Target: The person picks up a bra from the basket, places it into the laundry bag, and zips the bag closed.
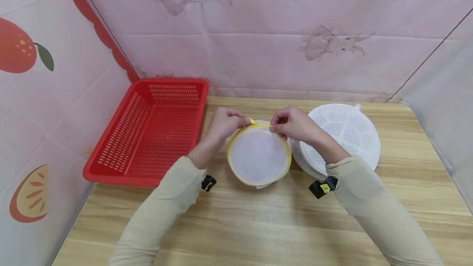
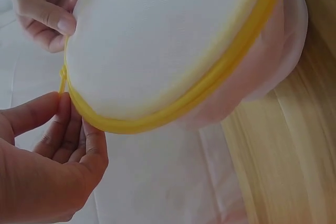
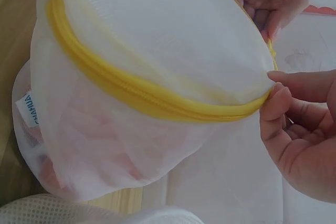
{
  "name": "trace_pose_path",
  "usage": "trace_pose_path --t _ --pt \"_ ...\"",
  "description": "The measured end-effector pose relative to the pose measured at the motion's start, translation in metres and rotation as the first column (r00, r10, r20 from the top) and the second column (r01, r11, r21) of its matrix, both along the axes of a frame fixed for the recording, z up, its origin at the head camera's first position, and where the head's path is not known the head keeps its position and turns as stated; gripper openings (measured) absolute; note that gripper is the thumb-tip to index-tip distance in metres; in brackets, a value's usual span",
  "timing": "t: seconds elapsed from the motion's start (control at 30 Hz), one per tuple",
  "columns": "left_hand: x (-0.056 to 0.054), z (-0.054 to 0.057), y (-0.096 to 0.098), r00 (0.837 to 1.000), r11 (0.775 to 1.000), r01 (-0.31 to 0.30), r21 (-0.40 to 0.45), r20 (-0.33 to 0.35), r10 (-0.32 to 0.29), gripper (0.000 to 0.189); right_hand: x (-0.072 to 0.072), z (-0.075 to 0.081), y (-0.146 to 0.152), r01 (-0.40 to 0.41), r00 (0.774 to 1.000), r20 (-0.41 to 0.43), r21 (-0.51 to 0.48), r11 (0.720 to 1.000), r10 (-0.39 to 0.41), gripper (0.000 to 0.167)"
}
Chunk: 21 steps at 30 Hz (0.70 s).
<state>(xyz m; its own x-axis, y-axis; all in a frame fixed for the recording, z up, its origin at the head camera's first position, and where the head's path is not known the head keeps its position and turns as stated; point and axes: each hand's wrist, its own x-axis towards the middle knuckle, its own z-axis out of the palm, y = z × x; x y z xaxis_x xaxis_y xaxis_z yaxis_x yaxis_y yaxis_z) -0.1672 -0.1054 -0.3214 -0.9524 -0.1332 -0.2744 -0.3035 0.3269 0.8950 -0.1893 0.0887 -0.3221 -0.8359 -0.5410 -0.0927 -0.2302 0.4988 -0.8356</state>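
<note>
A round white mesh laundry bag [image 1: 259,157] with a yellow zipper band around its top stands on the table in front of me. At its far edge, my left hand [image 1: 224,125] pinches the small yellow zipper pull [image 2: 62,81] between thumb and forefinger. My right hand [image 1: 295,124] grips the yellow zipper edge [image 3: 247,113] a short way to the right. Pinkish cloth shows through the mesh side in the right wrist view. A white label [image 3: 27,109] with blue letters is near the bag's bottom.
To the left stands a red perforated plastic basket [image 1: 145,177]. Just right of the bag, partly under my right forearm, is a larger white round mesh bag [image 1: 347,134]. Patterned cloth walls [image 1: 258,60] rise behind and at the sides of the wooden table [image 1: 258,225].
</note>
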Motion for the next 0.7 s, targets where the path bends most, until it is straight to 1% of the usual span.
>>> trace_pose_path --t 0.1,0.2,0.33,0.43,0.6,0.7 --pt "-0.001 -0.002 -0.007 1.0 0.999 -0.014 0.047 0.014 0.013 0.012 -0.002 0.001 0.005 0.02 1.0 0.019 0.009 1.0 -0.021 0.005" --pt "-0.002 -0.004 -0.018 0.999 0.996 -0.035 0.085 0.024 0.033 0.014 -0.004 0.001 0.011 0.062 0.997 0.055 0.005 0.998 -0.063 0.005" --pt "-0.003 -0.009 -0.029 0.999 0.989 -0.047 0.14 0.013 0.046 0.016 -0.005 0.001 0.019 0.099 0.991 0.096 -0.018 0.995 -0.097 0.004" --pt "-0.003 -0.01 -0.032 0.999 0.985 -0.049 0.165 0.002 0.049 0.017 -0.005 0.001 0.021 0.105 0.988 0.114 -0.035 0.994 -0.101 0.005" --pt "-0.003 -0.009 -0.032 0.999 0.985 -0.048 0.167 -0.016 0.052 0.016 -0.006 0.001 0.021 0.099 0.987 0.131 -0.052 0.994 -0.091 0.005" --pt "-0.003 -0.005 -0.032 0.999 0.99 -0.041 0.137 -0.024 0.044 0.016 -0.006 0.001 0.021 0.077 0.989 0.128 -0.051 0.996 -0.07 0.005"
